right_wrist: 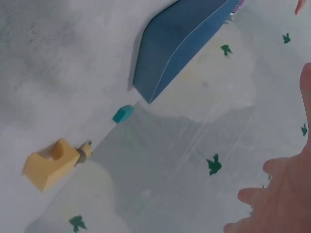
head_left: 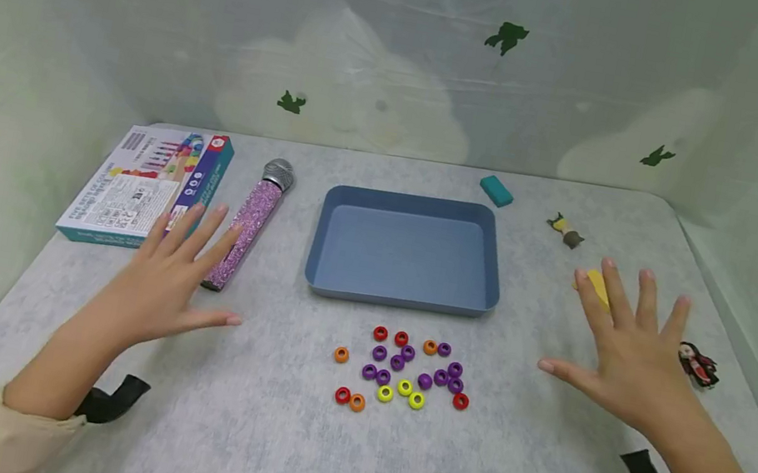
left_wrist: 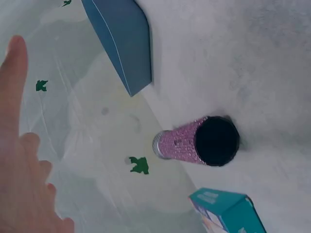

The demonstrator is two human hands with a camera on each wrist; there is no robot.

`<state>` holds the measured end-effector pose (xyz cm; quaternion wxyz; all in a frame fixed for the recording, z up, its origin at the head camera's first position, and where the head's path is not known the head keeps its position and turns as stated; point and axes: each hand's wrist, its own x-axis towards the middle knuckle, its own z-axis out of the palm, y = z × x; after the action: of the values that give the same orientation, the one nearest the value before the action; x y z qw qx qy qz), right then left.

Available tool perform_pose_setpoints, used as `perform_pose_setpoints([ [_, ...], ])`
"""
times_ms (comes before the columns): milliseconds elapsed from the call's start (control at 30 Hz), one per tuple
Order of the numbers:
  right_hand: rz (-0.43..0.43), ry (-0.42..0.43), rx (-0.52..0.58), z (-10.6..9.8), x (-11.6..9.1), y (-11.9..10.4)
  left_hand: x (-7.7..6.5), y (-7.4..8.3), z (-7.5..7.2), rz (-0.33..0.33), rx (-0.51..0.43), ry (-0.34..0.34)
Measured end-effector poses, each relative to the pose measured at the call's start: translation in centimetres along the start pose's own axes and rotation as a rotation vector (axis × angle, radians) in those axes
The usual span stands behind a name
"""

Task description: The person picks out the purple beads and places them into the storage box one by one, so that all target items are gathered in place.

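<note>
My left hand (head_left: 165,292) hovers with fingers spread over the left of the table, holding nothing. Its fingertips overlap the near edge of a boxed set (head_left: 144,187) and the glittery pink microphone (head_left: 250,226) in the head view. On the other side my right hand (head_left: 632,357) is spread too, with nothing held. Behind its fingers a yellow block (head_left: 597,287) is partly hidden; the right wrist view shows this block (right_wrist: 51,165) with a curved notch. Between the hands lie several loose beads (head_left: 397,362) in red, orange, purple and yellow, in front of a blue-grey tray (head_left: 399,303).
A teal block (head_left: 496,190) lies behind the tray's right corner. Farther right are a small yellow and grey figure (head_left: 566,231) and a red and black doll-like figure (head_left: 699,366). Pale curtains (head_left: 397,45) with green bird-like shapes enclose the table's back and sides.
</note>
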<state>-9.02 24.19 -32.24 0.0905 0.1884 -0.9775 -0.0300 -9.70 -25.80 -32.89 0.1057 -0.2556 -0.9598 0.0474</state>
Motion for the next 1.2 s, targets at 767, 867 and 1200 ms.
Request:
perform_pose_setpoints([
  [767, -0.197, -0.106, 0.883, 6.4, 2.1, -6.2, 8.4, 5.1, 7.1, -0.197, -0.707, -0.082],
  [867, -0.207, -0.136, 0.989, 7.6, 2.7, -6.4, 8.5, 5.5, 7.8, -0.247, -0.756, -0.071],
  [1200, -0.128, -0.316, 1.135, 9.7, 4.2, -6.9, 8.4, 5.7, 8.0, -0.332, -0.816, -0.101],
])
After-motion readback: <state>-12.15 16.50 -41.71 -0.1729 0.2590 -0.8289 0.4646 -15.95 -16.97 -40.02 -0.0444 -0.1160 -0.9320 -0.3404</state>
